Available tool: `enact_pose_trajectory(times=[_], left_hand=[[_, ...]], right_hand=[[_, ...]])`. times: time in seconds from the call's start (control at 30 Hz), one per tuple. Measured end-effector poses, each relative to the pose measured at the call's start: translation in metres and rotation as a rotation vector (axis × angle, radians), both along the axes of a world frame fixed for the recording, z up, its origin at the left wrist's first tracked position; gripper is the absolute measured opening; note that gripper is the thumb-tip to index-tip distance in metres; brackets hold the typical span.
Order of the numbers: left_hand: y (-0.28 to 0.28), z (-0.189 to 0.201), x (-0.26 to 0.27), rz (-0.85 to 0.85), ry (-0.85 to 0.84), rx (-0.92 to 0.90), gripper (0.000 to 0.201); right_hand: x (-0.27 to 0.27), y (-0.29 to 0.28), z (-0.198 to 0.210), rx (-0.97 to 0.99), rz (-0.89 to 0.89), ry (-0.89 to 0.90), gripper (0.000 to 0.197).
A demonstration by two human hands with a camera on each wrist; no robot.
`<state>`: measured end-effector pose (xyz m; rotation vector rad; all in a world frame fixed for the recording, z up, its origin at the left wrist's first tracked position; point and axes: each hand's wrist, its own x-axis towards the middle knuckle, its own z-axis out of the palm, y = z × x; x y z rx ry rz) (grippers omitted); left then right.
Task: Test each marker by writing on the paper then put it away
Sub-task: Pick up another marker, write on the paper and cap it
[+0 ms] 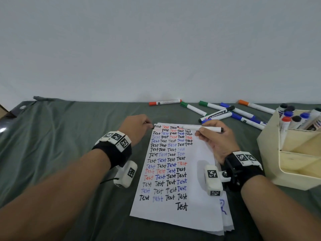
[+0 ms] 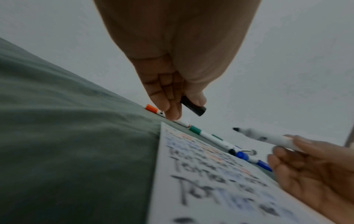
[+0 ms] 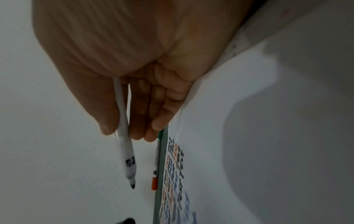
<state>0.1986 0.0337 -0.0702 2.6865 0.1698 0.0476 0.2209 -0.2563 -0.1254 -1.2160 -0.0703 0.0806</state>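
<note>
Marker (image 1: 202,128) above paper (image 1: 199,171), loose markers (image 1: 225,112) beyond.

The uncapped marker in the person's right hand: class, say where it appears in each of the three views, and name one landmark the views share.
Head: the uncapped marker lies right of centre, over the paper's top edge, held by the right hand.
Left wrist: at the right edge, tip pointing left.
Right wrist: left of centre, tip pointing down.
Shared landmark: the orange-capped marker by the wall.

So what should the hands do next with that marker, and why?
Probably bring the right hand down so the uncapped black marker writes on the paper. Its tip is bare and lifted, and the left hand holds the black cap.
</note>
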Motion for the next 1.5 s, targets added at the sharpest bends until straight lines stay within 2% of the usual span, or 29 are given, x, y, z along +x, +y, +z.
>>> enact_pose_trajectory(times=[0.13, 0.37, 0.77, 0.93, 1.2, 1.27, 1.33, 1.37, 1.43, 1.47, 1.5], left_hand=[[-0.034, 0.004, 0.005, -0.062, 0.029, -0.153, 0.009], [-0.062, 0.008, 0.006, -0.103, 0.047, -0.182, 0.011], [-0.086, 0.01, 0.005, -0.085, 0.105, -0.371, 0.014], [-0.085, 0.012, 0.006, -0.111, 0.116, -0.292, 0.016], [-0.087, 0.015, 0.007, -0.151, 0.036, -0.189, 0.023], [-0.086, 0.015, 0.009, -0.178, 0.057, -0.166, 0.02], [-0.083, 0.014, 0.006, -0.233, 0.108, -0.098, 0.019], [-0.08, 0.01, 0.004, -0.263, 0.134, -0.03, 0.033], [-0.069, -0.005, -0.002, -0.297, 0.213, 0.233, 0.09], [-0.064, -0.013, -0.005, -0.289, 0.277, 0.373, 0.113], [-0.058, -0.02, -0.009, -0.289, 0.35, 0.459, 0.124]], right_hand=[[-0.001, 0.0, 0.001, -0.013, 0.008, -0.005, 0.022], [-0.003, 0.0, 0.003, -0.015, 0.006, -0.003, 0.019], [-0.003, -0.001, 0.003, -0.007, 0.011, 0.002, 0.017], [-0.004, 0.0, 0.003, 0.009, -0.002, 0.015, 0.016], [-0.001, -0.002, 0.001, 0.085, -0.016, 0.047, 0.023], [0.0, -0.002, 0.001, 0.111, -0.023, 0.053, 0.025], [-0.001, 0.0, 0.002, 0.107, -0.031, 0.049, 0.017], [0.0, 0.0, 0.003, 0.105, -0.043, 0.053, 0.014], [0.0, 0.0, 0.004, 0.095, -0.068, 0.059, 0.017], [0.001, 0.001, 0.005, 0.087, -0.073, 0.058, 0.018], [0.001, 0.001, 0.005, 0.081, -0.076, 0.06, 0.018]])
